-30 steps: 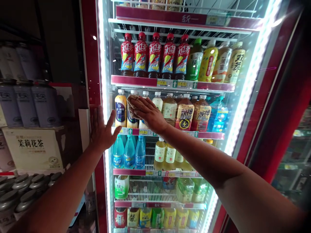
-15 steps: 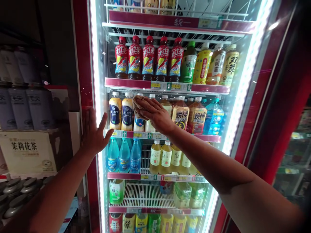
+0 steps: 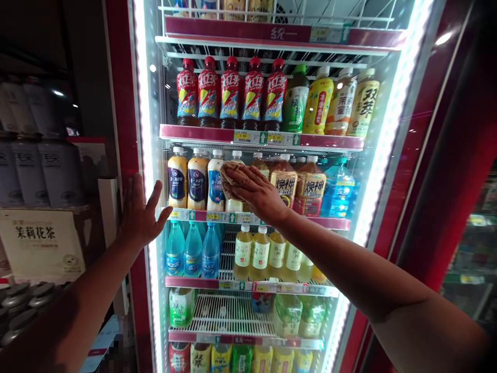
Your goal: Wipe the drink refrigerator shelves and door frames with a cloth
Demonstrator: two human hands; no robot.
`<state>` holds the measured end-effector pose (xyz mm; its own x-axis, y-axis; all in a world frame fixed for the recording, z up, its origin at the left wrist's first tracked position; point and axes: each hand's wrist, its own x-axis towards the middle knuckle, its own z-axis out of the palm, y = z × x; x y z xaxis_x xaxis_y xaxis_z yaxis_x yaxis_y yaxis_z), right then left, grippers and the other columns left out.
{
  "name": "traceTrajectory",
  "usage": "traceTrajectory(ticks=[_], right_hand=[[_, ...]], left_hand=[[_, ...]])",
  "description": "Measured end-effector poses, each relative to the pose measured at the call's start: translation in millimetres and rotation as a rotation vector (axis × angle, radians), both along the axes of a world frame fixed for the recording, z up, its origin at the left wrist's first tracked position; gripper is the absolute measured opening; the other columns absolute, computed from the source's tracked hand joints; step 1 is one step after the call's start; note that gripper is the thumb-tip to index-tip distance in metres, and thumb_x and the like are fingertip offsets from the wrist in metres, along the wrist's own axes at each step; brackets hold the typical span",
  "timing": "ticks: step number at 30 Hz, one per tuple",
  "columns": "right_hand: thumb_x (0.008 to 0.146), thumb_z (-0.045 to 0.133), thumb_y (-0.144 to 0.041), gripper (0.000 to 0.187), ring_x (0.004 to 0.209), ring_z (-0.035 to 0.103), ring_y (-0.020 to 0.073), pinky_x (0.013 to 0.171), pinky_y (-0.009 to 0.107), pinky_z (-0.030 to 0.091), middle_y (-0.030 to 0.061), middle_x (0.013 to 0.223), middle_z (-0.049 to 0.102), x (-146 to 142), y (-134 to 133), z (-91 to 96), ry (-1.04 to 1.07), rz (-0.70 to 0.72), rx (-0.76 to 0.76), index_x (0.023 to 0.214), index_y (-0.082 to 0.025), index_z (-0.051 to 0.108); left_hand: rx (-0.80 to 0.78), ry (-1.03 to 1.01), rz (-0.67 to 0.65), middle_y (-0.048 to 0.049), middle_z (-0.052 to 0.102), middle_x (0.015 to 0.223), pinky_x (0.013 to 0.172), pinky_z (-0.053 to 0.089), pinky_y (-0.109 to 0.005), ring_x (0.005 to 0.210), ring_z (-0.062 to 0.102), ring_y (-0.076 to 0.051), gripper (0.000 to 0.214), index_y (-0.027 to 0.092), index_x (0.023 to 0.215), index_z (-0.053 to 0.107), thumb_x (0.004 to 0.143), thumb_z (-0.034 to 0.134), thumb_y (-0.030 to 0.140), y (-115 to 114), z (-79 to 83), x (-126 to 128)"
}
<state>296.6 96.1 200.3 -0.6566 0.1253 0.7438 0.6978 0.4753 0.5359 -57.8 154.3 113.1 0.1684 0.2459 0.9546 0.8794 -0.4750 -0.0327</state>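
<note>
Head view: nearest me, my left hand (image 3: pixel 137 215) stays flat at 9 o'clock on the fridge door (image 3: pixel 118 103), fingers released and spread. Further in, my right hand (image 3: pixel 258 196) presses the cloth (image 3: pixel 229 173) against the glass (image 3: pixel 382 67), fingers grasping it. It has slid toward 3 o'clock, uncovering the yellow bottles (image 3: pixel 198 181) behind.

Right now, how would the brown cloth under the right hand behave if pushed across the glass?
Likely floppy: the crumpled brown cloth bunches beneath the flat right hand. Probably light: palm pressure alone pins it to the upright glass door. It likely slides easily.
</note>
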Motion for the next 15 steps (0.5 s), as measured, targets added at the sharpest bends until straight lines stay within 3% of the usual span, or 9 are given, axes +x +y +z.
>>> traceTrajectory(ticks=[3, 7, 12, 15], right_hand=[[0.104, 0.053, -0.020, 0.043, 0.155, 0.035, 0.0164, 0.131, 0.045, 0.031, -0.0094, 0.160, 0.047, 10, -2, 2.9, -0.013, 0.004, 0.003, 0.141, -0.039, 0.060], [0.103, 0.052, -0.017, 0.048, 0.157, 0.031, 0.0171, 0.132, 0.048, 0.029, -0.0097, 0.161, 0.046, 21, -4, 0.7, 0.084, -0.001, 0.035, 0.144, -0.041, 0.057], [0.102, 0.055, -0.018, 0.051, 0.155, 0.035, 0.0155, 0.132, 0.042, 0.031, -0.0120, 0.161, 0.045, 39, -10, -2.2, -0.028, 0.011, 0.004, 0.146, -0.044, 0.055], [0.102, 0.054, -0.016, 0.055, 0.155, 0.036, 0.0173, 0.132, 0.047, 0.031, -0.0133, 0.161, 0.044, 53, -13, -1.0, 0.056, -0.009, 0.030, 0.147, -0.047, 0.052]], left_hand=[[0.002, 0.002, -0.004, -0.0039, -0.004, 0.176, 0.130, 0.006, -0.059, 0.161, -0.006, -0.036, 0.075, 0.029, 0.165, 0.024, 0.098, 0.046, 0.055, 0, 0.4, 0], [-0.019, 0.032, -0.004, -0.0096, -0.006, 0.175, 0.130, 0.006, -0.061, 0.161, -0.008, -0.036, 0.076, 0.023, 0.165, 0.027, 0.099, 0.042, 0.058, -3, 1.7, 1], [-0.019, 0.037, 0.026, -0.0126, -0.011, 0.175, 0.129, 0.006, -0.062, 0.161, -0.006, -0.039, 0.080, 0.017, 0.163, 0.030, 0.099, 0.038, 0.064, -5, 2.5, 2], [-0.012, 0.046, 0.033, -0.0126, -0.014, 0.174, 0.129, 0.007, -0.063, 0.160, -0.006, -0.041, 0.082, 0.017, 0.163, 0.029, 0.098, 0.038, 0.067, -4, 2.4, 2]])
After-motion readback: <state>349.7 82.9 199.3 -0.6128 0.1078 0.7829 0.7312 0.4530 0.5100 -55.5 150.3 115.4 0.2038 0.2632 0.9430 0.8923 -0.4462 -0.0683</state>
